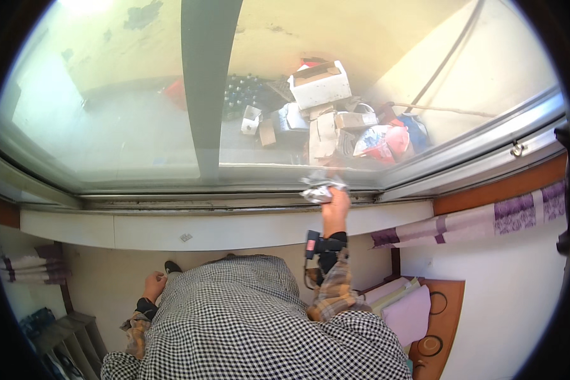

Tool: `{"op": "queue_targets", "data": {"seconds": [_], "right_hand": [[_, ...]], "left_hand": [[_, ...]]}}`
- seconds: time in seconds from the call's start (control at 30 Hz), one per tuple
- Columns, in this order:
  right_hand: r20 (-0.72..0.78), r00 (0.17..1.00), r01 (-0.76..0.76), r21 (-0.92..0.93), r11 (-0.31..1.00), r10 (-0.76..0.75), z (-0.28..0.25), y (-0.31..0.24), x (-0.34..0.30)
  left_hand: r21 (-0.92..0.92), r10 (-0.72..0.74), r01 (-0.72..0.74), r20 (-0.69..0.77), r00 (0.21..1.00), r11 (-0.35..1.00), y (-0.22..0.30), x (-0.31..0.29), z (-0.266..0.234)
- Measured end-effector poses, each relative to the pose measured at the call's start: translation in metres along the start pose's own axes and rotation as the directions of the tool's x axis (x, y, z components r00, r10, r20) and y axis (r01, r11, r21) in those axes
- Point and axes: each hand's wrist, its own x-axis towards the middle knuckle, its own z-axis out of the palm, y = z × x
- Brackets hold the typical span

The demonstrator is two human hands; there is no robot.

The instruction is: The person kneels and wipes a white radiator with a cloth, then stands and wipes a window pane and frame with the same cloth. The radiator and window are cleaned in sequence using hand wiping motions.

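Note:
My right hand [337, 210] reaches forward to the bottom of a large window [266, 152]. It grips a crumpled grey-and-white cloth [323, 190], bunched at the lower part of the glass just above the metal frame [234, 201]. The cloth is slightly blurred, and my fingertips are partly hidden behind it. Low at my left side hangs my left hand [153, 286], away from the window, with its fingers loosely bent and nothing seen in them. A dark strap and small device [320, 244] sit on my right wrist.
A white sill [171, 231] runs below the window, with a small flat piece [185, 238] on it. Boxes [320, 85], bags and bottles lie beyond the glass. Purple-and-white curtains [475, 218] hang at the right; a grey rack [69, 339] stands lower left.

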Motion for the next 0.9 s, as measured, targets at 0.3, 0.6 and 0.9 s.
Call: {"op": "queue_targets", "data": {"seconds": [0.3, 0.6, 0.9], "right_hand": [[-0.078, 0.874, 0.382, -0.498, 0.779, -0.479, -0.066, -0.117, 0.093], [-0.181, 0.806, 0.506, -0.286, 0.814, -0.564, 0.041, -0.058, -0.014], [0.153, 0.688, 0.646, -0.574, 0.503, -0.71, 0.186, 0.043, -0.2]], "left_hand": [[-0.055, -0.119, 0.116, -0.064, 0.991, 0.992, -0.028, -0.069, 0.019], [0.03, -0.155, 0.159, -0.106, 0.982, 0.987, -0.03, -0.065, -0.004], [-0.049, -0.161, 0.159, -0.046, 0.986, 0.986, -0.046, -0.024, -0.083]]}}
